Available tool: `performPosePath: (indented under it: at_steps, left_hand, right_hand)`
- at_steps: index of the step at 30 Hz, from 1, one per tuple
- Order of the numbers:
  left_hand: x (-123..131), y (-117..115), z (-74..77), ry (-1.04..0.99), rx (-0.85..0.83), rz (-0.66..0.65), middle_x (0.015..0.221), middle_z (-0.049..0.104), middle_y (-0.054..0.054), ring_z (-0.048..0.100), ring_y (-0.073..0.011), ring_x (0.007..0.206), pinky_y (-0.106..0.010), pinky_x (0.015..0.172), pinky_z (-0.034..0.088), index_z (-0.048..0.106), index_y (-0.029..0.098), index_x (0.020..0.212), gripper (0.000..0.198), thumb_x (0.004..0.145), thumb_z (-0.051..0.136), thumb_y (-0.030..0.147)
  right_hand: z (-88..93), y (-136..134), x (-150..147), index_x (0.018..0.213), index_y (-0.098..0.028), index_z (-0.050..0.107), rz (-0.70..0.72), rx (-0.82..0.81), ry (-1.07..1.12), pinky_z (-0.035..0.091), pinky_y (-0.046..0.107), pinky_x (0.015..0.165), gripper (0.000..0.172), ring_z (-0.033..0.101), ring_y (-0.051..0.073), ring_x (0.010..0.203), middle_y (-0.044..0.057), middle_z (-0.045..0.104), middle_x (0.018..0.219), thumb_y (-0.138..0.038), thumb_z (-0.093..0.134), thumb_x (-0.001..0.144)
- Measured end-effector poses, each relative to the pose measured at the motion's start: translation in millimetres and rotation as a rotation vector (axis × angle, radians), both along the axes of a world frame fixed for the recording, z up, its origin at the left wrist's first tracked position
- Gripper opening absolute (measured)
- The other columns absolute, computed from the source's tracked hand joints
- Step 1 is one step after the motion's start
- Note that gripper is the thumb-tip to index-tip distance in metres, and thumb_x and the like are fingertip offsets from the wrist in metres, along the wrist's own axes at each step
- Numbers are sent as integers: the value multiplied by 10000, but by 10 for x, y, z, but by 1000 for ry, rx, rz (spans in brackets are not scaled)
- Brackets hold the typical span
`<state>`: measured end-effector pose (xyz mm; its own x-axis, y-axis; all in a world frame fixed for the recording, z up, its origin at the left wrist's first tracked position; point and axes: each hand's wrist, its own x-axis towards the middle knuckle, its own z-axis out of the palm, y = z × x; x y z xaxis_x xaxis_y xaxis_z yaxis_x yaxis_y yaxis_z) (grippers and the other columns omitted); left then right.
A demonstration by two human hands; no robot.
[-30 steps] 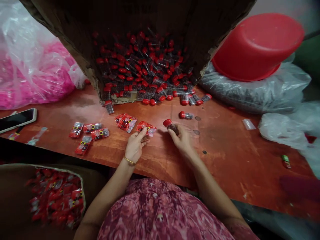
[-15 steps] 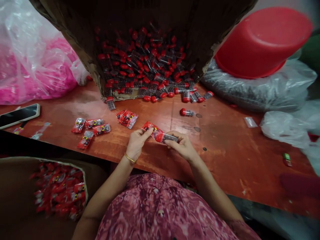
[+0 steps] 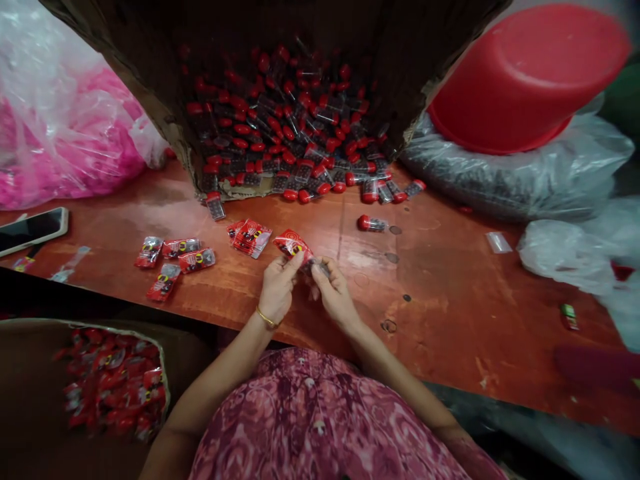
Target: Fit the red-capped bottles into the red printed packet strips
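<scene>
Red sachet held between both hands above the worktop.
Left hand fingers pinch its edge; right hand fingers close on its clear end, wrists near together.

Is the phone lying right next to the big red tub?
No, the phone lies at the far left edge of the table, while the red tub sits far right on a plastic bag.

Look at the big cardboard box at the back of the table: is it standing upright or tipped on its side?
Tipped on its side. The cardboard box opens toward the person, and red-capped tubes spill from its mouth onto the table.
</scene>
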<state>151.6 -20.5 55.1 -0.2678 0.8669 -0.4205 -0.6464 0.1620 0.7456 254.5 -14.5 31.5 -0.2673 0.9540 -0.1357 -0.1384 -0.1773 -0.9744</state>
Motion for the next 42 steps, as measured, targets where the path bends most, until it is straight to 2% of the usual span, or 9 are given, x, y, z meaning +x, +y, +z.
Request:
performPosePath:
  at_steps: [5, 12, 19, 24, 28, 32, 35, 38, 42]
  left_hand:
    - [-30, 8, -30, 39, -7, -9, 578, 633, 1, 534, -94, 487, -206, 451, 382, 626, 138, 703, 390, 514, 784, 440]
    - [64, -44, -120, 38, -22, -102, 525, 612, 5, 391, -36, 374, -179, 347, 277, 686, 128, 791, 403, 603, 734, 481]
    - [-48, -50, -55, -101, -100, -30, 779, 707, -64, 599, -101, 590, -160, 423, 380, 641, 131, 810, 324, 640, 738, 389]
    - [11, -60, -116, -88, -56, -132, 820, 702, -79, 529, -85, 475, -180, 329, 325, 644, 108, 811, 415, 587, 758, 438]
    - [16, -60, -115, -123, -29, -122, 754, 694, -62, 601, -118, 574, -193, 442, 431, 644, 106, 756, 378, 572, 778, 407]
    - [-276, -74, -75, -176, -109, 46, 775, 702, -44, 664, -151, 764, -244, 708, 507, 628, 148, 765, 196, 730, 677, 335]
    - [-681, -42, -56, -210, -175, 322, 785, 702, -51, 665, -145, 825, -281, 819, 492, 614, 161, 791, 323, 863, 460, 435]
    - [-1012, 19, -38, -236, -106, 573, 797, 698, -74, 657, -160, 883, -308, 852, 490, 605, 157, 817, 433, 864, 360, 511]
    - [-1065, 70, -16, -240, -125, 483, 828, 702, -69, 663, -144, 860, -287, 840, 493, 600, 155, 806, 209, 840, 421, 258]
  right_hand:
    - [1, -66, -6, 841, -224, 454, 104, 15, -18, 349, 200, 361, 350, 379, 47, 354, -74, 516, 605, -557, 536, 774]
    - [-10, -162, -187, 821, -222, 438, -76, 13, 36, 304, 189, 342, 317, 369, 43, 350, -78, 479, 587, -533, 498, 815]
    - [-19, -73, 6, 958, -207, 517, 254, -4, 77, 439, 213, 470, 397, 535, 64, 441, -31, 609, 733, -542, 583, 754]
    - [-101, 33, 34, 765, -191, 534, 200, -35, -16, 428, 220, 440, 384, 538, 91, 421, -29, 608, 601, -555, 636, 691]
    - [-171, 83, -108, 588, -205, 447, 103, 5, -111, 365, 211, 380, 430, 442, 83, 365, -57, 500, 455, -581, 645, 658]
    - [-125, 300, 23, 679, -195, 550, 44, 360, -491, 441, 265, 541, 387, 528, 134, 534, 8, 590, 588, -576, 559, 749]
    - [-97, 678, 388, 928, -158, 609, -172, 636, -998, 433, 410, 809, 404, 570, 254, 872, 131, 655, 894, -520, 461, 830]
    - [-199, 1031, 736, 1121, -79, 546, -302, 644, -1321, 350, 507, 919, 443, 468, 334, 1115, 233, 558, 1172, -407, 364, 885]
    - [-408, 1063, 892, 1140, -105, 533, -167, 700, -1396, 343, 500, 941, 401, 436, 326, 1163, 194, 547, 1213, -358, 341, 896]
